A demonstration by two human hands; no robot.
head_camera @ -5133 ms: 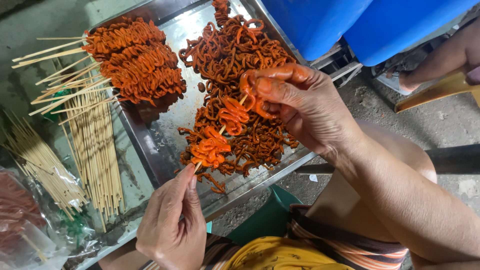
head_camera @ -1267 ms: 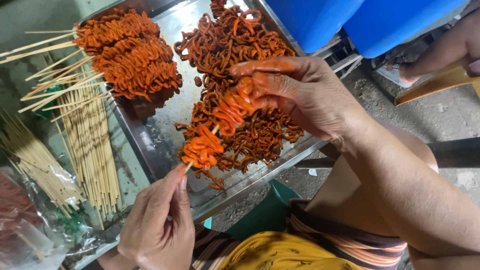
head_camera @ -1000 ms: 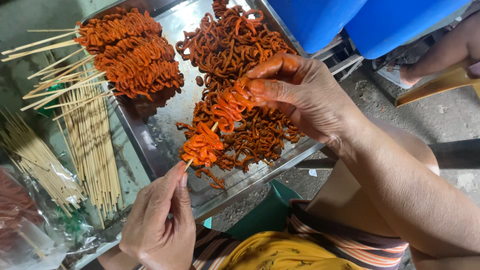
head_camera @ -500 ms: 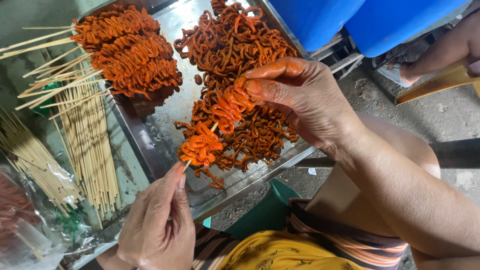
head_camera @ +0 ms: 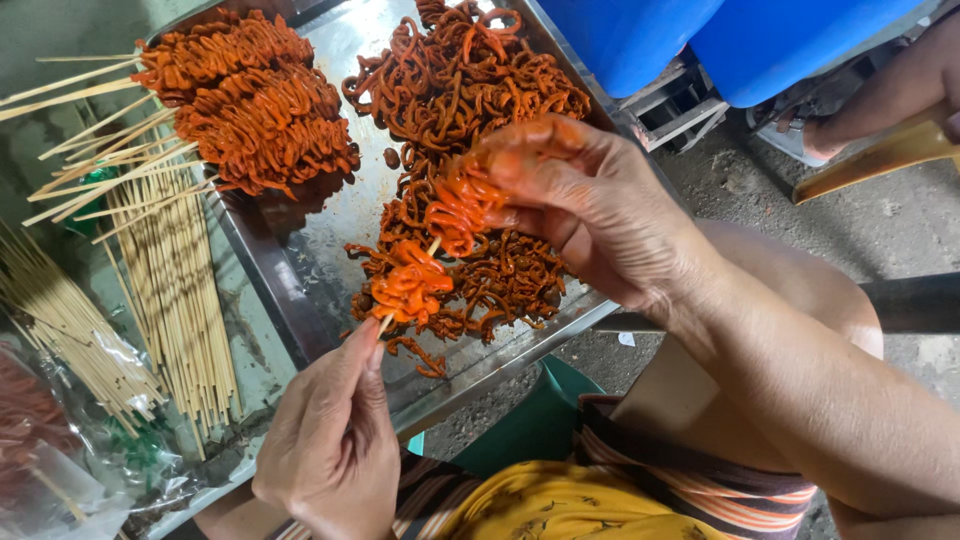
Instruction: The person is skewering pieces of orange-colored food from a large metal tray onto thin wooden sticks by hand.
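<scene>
Head view, looking down. We see the left hand (head_camera: 330,445) at the lower centre of the frame, its fingers closed around the lower end of a thin skewer (head_camera: 432,247), which rises obliquely toward the upper right. Two bunches of orange-red curly strips (head_camera: 412,285) are threaded on this skewer: one just above the left fingertips, the other higher up. The right hand (head_camera: 590,205), at centre right, has its fingers curled and pinched on the upper bunch; its fingertips are stained orange.

Both hands hover over a metal tray (head_camera: 300,290) that fills the upper centre. On the tray we note a loose pile (head_camera: 460,90) of the same strips in the upper middle, extending down beneath the held skewer, and a stack of finished skewers (head_camera: 250,95) in the upper left, their sticks pointing off the tray's left edge.

Bare sticks (head_camera: 170,270) lie in bundles to the left of the tray. Clear plastic bags (head_camera: 60,470) occupy the lower left corner. Blue containers (head_camera: 720,35) stand at the upper right.
</scene>
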